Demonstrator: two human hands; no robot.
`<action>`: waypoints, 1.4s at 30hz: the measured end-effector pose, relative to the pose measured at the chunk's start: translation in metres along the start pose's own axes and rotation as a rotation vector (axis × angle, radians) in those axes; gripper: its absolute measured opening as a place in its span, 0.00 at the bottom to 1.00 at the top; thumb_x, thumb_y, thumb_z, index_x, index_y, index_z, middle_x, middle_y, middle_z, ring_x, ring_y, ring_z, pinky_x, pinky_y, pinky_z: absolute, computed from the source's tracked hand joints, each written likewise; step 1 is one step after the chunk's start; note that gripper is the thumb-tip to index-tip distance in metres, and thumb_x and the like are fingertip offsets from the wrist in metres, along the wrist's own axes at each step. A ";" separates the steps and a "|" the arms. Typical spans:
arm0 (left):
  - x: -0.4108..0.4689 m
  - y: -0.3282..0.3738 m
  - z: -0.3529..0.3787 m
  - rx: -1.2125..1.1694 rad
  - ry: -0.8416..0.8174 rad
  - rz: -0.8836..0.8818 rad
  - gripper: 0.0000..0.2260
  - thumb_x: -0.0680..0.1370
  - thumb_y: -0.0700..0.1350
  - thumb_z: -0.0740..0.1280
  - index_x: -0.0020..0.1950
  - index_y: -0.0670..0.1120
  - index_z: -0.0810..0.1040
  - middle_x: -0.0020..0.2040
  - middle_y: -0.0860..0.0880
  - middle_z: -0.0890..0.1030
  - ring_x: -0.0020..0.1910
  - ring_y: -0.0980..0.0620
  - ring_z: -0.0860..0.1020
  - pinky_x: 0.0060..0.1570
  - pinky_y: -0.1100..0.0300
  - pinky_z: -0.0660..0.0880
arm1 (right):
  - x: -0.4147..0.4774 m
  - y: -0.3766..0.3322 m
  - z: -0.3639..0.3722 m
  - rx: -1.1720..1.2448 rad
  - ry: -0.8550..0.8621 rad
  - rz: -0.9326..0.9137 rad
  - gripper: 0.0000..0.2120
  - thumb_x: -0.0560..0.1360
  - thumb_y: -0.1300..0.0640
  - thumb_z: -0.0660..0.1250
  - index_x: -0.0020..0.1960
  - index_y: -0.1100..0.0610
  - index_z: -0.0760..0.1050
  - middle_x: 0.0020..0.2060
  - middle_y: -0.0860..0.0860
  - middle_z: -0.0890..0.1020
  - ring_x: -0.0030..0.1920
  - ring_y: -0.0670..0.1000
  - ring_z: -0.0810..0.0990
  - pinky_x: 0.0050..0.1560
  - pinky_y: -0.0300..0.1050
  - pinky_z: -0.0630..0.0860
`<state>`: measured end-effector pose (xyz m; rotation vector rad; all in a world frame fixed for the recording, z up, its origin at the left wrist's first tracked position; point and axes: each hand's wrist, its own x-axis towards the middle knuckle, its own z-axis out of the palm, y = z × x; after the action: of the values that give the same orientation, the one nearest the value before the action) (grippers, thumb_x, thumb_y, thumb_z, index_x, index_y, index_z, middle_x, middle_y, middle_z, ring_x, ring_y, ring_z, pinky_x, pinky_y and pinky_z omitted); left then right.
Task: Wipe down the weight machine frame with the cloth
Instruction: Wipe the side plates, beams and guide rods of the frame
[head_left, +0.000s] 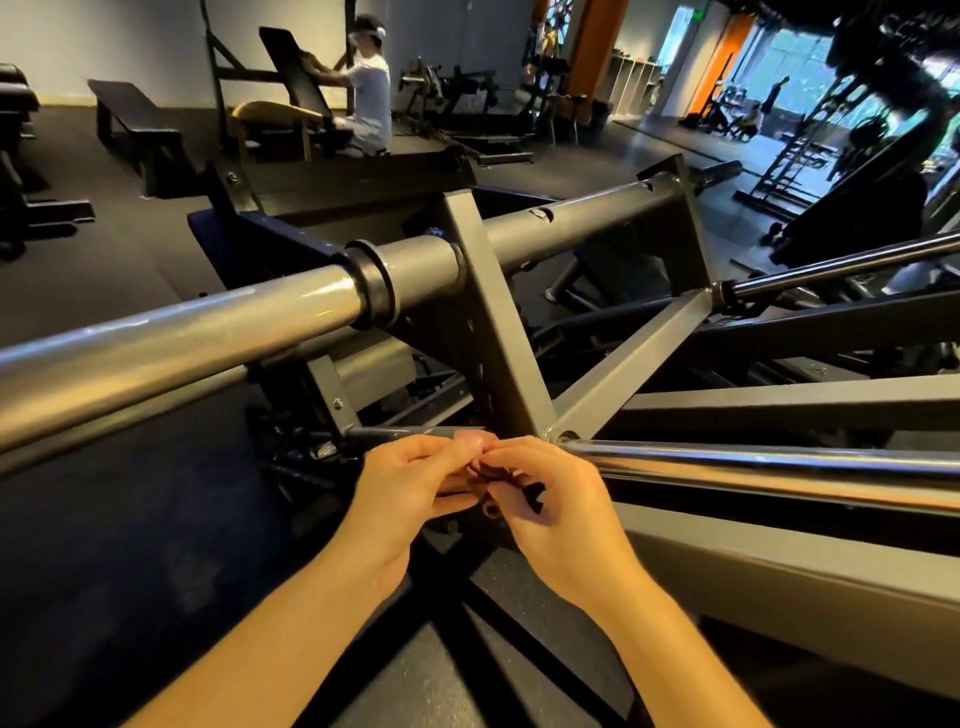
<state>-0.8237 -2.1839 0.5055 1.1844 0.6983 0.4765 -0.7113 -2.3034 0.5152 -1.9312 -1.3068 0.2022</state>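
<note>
Floor: dark rubber mat (130, 519).
Room: a gym with a black bench (135, 119) at the left, more machines at the back and daylight at the right; a person in a white shirt (371, 98) kneels at another machine.
Frame: the grey weight machine frame (498, 332) stands just behind the hands.
Axis: its thick round bar (182, 338) runs from lower left to upper right; a chrome rod (753, 462) goes from the joint to the right edge.
Left hand (410, 483): fingers curled, pinching a small dark thing (488, 473) (too small to tell what it is).
Right hand (550, 499): pinches the same thing, just below the joint.

Grey frame (483, 291), black floor (130, 291)
</note>
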 end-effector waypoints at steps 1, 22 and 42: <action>0.001 -0.001 0.001 -0.006 0.024 -0.010 0.08 0.81 0.44 0.68 0.52 0.44 0.87 0.48 0.46 0.88 0.49 0.48 0.86 0.55 0.50 0.81 | 0.000 0.001 -0.002 0.005 -0.032 0.027 0.15 0.78 0.63 0.71 0.61 0.48 0.83 0.55 0.38 0.83 0.56 0.40 0.81 0.59 0.43 0.81; 0.054 -0.061 0.060 -0.016 0.447 0.112 0.07 0.79 0.52 0.71 0.43 0.54 0.85 0.38 0.59 0.85 0.44 0.62 0.83 0.47 0.65 0.80 | 0.064 0.015 -0.019 -0.304 0.132 0.285 0.16 0.81 0.57 0.68 0.69 0.52 0.77 0.53 0.43 0.76 0.53 0.42 0.74 0.52 0.37 0.69; 0.076 -0.010 0.047 -0.067 0.455 0.390 0.04 0.83 0.42 0.67 0.49 0.47 0.81 0.35 0.47 0.84 0.35 0.49 0.84 0.39 0.55 0.83 | 0.064 0.019 -0.019 -0.338 0.140 0.245 0.15 0.80 0.56 0.68 0.67 0.50 0.78 0.52 0.41 0.77 0.50 0.40 0.73 0.42 0.26 0.62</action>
<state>-0.7371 -2.1678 0.4872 1.1611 0.8311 1.1124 -0.6589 -2.2621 0.5333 -2.3469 -1.0616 -0.0370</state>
